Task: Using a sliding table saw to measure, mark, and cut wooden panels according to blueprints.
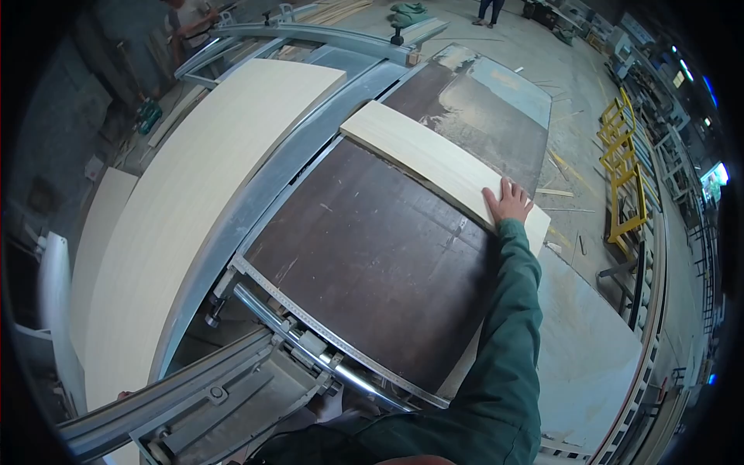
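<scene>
Pale wood-grained flat board (436, 161), at 1–2 o'clock, lay across a scuffed dark-brown tabletop (364, 256). Near 3 o'clock, the green-sleeved right hand (510, 206) rested palm-down on it, fingers spread, not clenched; the left hand's state could not be told. Already separate was a large pale panel (209, 155) at 9–10 o'clock; remaining work was unclear.

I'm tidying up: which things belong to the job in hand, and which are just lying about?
In the job:
narrow pale board, under the right hand
dark tabletop
probably the large pale board

Apparently lying about:
green heap
floor strips
</scene>
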`<state>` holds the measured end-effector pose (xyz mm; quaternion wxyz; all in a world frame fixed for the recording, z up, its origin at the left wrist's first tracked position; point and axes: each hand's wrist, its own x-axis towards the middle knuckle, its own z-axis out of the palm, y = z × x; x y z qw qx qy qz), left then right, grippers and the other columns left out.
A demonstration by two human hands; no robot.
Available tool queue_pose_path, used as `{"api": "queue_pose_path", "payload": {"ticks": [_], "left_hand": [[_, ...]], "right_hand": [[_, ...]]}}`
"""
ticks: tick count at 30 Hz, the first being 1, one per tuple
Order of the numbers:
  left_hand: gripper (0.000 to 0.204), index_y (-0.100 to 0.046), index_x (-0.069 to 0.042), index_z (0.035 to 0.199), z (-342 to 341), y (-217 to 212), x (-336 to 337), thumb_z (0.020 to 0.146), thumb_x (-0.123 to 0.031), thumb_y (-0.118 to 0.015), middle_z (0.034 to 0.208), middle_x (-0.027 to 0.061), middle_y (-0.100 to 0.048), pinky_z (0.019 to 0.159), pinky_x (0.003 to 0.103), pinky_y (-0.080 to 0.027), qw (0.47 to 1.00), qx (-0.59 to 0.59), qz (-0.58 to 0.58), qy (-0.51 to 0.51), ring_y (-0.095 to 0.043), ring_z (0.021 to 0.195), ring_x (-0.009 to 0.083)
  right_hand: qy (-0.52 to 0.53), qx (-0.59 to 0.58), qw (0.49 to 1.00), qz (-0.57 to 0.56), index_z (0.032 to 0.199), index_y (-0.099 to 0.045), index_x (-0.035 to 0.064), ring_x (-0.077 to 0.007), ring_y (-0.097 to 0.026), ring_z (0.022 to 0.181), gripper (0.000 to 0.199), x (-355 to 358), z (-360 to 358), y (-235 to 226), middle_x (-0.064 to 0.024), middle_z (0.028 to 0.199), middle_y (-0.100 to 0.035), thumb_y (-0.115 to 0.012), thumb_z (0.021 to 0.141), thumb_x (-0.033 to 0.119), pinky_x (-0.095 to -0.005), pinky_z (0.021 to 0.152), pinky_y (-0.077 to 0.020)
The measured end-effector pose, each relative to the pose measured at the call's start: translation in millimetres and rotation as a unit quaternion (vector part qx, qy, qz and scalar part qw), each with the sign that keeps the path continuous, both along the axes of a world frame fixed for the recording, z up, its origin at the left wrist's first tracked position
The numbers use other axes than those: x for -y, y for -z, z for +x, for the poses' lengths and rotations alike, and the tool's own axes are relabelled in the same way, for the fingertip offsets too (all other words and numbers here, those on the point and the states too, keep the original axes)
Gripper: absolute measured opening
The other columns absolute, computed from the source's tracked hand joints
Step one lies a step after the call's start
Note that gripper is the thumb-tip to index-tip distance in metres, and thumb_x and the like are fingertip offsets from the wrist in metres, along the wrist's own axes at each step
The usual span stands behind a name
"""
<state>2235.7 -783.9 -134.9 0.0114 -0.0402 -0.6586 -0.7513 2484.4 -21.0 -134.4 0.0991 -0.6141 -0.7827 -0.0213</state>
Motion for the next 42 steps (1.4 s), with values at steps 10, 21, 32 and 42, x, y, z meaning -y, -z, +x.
{"api": "queue_pose_path", "payload": {"ticks": [10,21,32,42], "left_hand": [[0.052,-0.040,-0.001,0.143,-51.8,-36.0,143.0,0.099,-0.025,-0.057,0.126,0.0166,-0.055,0.093,0.045,-0.052,0.994,-0.102,-0.017,0.029,-0.059,0.107,0.0273],[0.079,-0.042,-0.007,0.143,-112.2,-130.1,305.8,0.095,-0.069,-0.034,0.126,0.0212,-0.058,0.088,0.046,-0.057,0.885,0.035,0.224,0.406,-0.064,0.105,0.0305],[0.057,-0.049,0.002,0.127,-112.8,-179.3,305.3,0.102,-0.048,-0.038,0.113,0.0201,-0.061,0.076,0.042,-0.061,0.864,-0.465,-0.171,0.094,-0.068,0.092,0.0263],[0.027,-0.060,0.007,0.112,-121.3,-266.5,186.3,0.105,-0.017,-0.048,0.110,0.0139,-0.064,0.089,0.036,-0.047,0.932,-0.317,0.090,0.151,-0.058,0.100,0.0203]], "right_hand": [[0.221,-0.026,0.970,-0.101,0.155,-0.031,0.0246,-0.0339,-0.018,0.150,0.096,277.8,84.2,-42.1,-0.0089,0.161,-0.027,-0.050,0.079,0.080,-0.0761,0.110,-0.0082],[0.185,0.017,0.963,-0.195,0.160,-0.008,0.0226,-0.0432,-0.016,0.149,0.123,690.3,178.3,-61.4,-0.0169,0.165,-0.006,-0.067,0.067,0.078,-0.0765,0.109,-0.0113],[0.290,-0.024,0.948,-0.130,0.158,-0.016,0.0095,-0.0473,-0.031,0.140,0.114,812.9,169.0,-65.7,-0.0155,0.165,-0.012,-0.060,0.077,0.076,-0.0599,0.109,-0.0296],[-0.183,-0.323,0.926,0.068,0.152,-0.033,0.0018,-0.0408,-0.026,0.146,0.083,773.7,-7.0,-176.5,-0.0248,0.157,-0.029,-0.067,0.089,0.044,-0.0492,0.120,-0.0205]]}}
